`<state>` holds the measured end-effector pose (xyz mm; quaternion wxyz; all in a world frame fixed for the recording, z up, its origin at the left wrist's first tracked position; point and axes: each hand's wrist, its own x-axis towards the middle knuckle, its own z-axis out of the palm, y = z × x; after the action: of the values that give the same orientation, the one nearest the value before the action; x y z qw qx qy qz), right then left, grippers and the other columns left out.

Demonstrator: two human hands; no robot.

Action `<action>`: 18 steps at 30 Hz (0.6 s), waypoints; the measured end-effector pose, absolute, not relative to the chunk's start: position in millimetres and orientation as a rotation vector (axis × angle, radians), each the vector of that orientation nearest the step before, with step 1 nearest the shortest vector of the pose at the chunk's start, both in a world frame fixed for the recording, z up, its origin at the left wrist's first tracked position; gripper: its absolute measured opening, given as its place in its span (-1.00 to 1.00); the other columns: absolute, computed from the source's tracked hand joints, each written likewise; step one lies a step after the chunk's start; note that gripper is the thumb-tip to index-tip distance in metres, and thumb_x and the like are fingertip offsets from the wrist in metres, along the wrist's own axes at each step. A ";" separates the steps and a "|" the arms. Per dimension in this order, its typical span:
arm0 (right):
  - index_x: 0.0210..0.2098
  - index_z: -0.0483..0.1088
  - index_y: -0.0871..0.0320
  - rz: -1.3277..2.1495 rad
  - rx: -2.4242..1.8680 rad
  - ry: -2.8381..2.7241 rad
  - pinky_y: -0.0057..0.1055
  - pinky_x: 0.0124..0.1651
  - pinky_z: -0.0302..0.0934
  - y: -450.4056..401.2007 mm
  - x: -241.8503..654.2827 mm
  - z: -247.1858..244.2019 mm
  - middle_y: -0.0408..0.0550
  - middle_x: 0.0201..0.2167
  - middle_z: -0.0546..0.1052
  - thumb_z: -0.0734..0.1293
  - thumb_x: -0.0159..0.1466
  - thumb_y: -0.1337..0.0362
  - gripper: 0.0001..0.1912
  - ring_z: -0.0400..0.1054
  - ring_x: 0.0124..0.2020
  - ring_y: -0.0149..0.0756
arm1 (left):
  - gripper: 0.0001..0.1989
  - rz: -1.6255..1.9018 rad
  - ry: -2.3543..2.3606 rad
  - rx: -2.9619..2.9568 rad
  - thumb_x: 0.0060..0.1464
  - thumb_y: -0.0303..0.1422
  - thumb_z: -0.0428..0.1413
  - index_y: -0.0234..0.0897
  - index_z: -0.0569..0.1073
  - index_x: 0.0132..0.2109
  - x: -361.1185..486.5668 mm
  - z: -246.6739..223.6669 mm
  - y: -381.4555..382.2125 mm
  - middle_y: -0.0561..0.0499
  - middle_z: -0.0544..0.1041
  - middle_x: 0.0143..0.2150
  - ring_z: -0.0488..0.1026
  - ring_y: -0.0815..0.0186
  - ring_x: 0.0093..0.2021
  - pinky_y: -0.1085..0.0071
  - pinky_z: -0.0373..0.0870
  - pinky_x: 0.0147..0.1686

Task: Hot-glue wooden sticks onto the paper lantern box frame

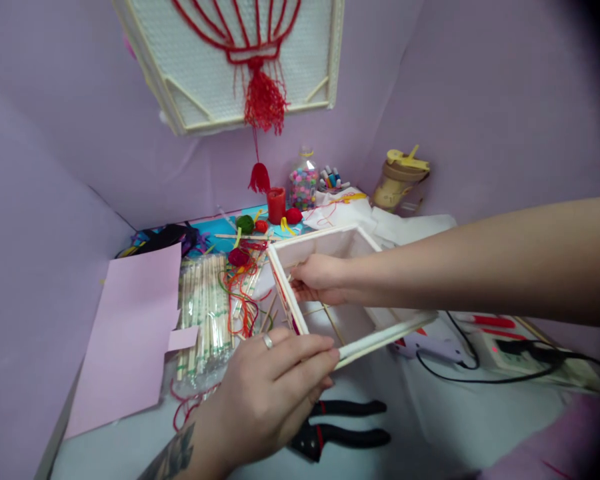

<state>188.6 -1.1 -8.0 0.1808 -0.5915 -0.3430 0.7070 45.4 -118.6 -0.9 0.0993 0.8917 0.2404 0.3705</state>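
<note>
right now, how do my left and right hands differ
The left hand wears a ring; none shows on the right hand. The left hand holds the near corner of the white box, while the right hand is inside it, fingers curled. Both are ungloved.

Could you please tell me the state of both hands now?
Left hand: closed, holding the white box-shaped frame by its near corner.
Right hand: curled inside it; whether it grips anything cannot be told.
</note>
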 end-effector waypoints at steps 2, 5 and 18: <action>-0.48 0.31 0.26 1.997 -1.697 -0.994 -0.61 -0.58 0.14 -1.5 187.4 -7.4 -0.15 -0.64 0.34 0.10 0.34 0.59 -0.67 0.19 -0.65 -0.52 | -0.74 1.098 0.698 2.636 0.22 -0.52 0.10 -0.39 0.47 0.05 45.6 -1.3 -119.1 -0.15 0.61 -0.06 0.54 0.23 -0.23 0.28 0.54 -0.33; -0.53 0.29 0.25 1.984 -1.739 -1.038 -0.60 -0.66 -0.05 -1.3 187.9 -7.6 -0.18 -0.69 0.28 0.12 0.34 0.56 -0.66 0.08 -0.70 -0.54 | -0.74 1.106 0.691 2.629 0.21 -0.52 0.11 -0.39 0.47 0.05 46.6 -1.2 -118.8 -0.15 0.61 -0.07 0.54 0.24 -0.24 0.30 0.54 -0.33; -0.55 0.24 0.21 1.979 -1.798 -1.233 -0.59 -0.67 -0.15 1.2 192.0 -13.2 -0.20 -0.71 0.25 0.12 0.37 0.44 -0.65 0.01 -0.72 -0.56 | -0.76 1.118 0.710 2.628 0.23 -0.50 0.10 -0.37 0.48 0.03 47.5 0.8 -117.8 -0.13 0.63 -0.10 0.56 0.25 -0.23 0.31 0.56 -0.29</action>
<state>192.0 1.2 -13.2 0.0983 -0.6075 -0.4168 0.6690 47.5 -117.8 0.8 0.0993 0.8886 0.2400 0.3780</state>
